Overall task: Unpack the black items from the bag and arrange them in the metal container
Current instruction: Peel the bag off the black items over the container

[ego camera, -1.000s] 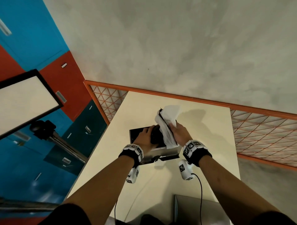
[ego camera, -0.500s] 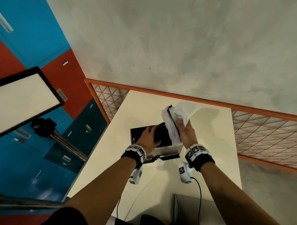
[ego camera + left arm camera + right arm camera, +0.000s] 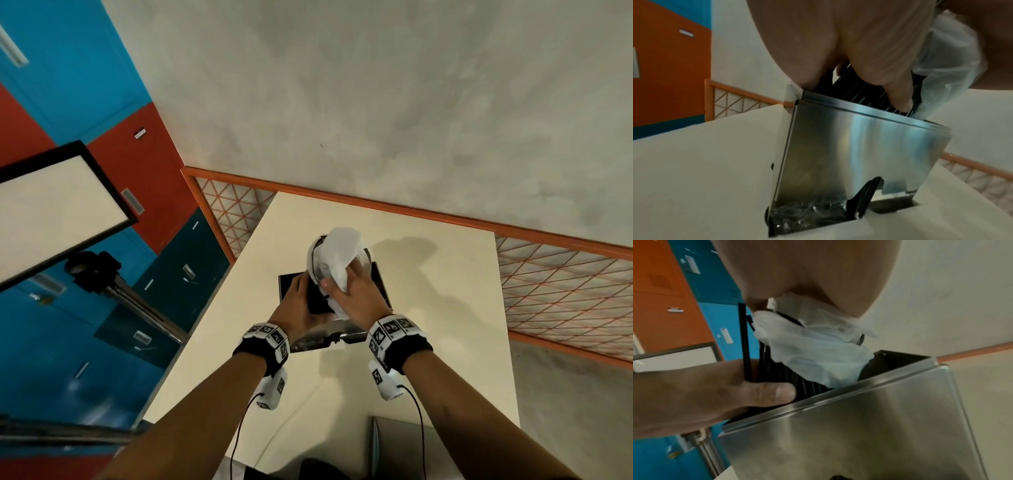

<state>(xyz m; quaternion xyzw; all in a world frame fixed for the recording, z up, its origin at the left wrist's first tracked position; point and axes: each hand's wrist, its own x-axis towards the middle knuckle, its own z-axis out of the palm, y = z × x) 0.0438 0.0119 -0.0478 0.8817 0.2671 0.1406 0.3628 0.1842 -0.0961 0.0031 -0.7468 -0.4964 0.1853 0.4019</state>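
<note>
On the cream tabletop [image 3: 428, 342] stands the metal container [image 3: 378, 274], open at the top. Over it, the left hand [image 3: 301, 308] has its grip on the black items [image 3: 317, 301] at the container's mouth. The right hand [image 3: 359, 298] holds the white bag [image 3: 337, 253], which rises above the container's far side. An orange lattice rail [image 3: 548, 284] borders the tabletop's far and right edges.

bag [image 3: 337, 255] white | items [image 3: 777, 374] black | container [image 3: 849, 146] silver | table [image 3: 445, 308] cream
</note>
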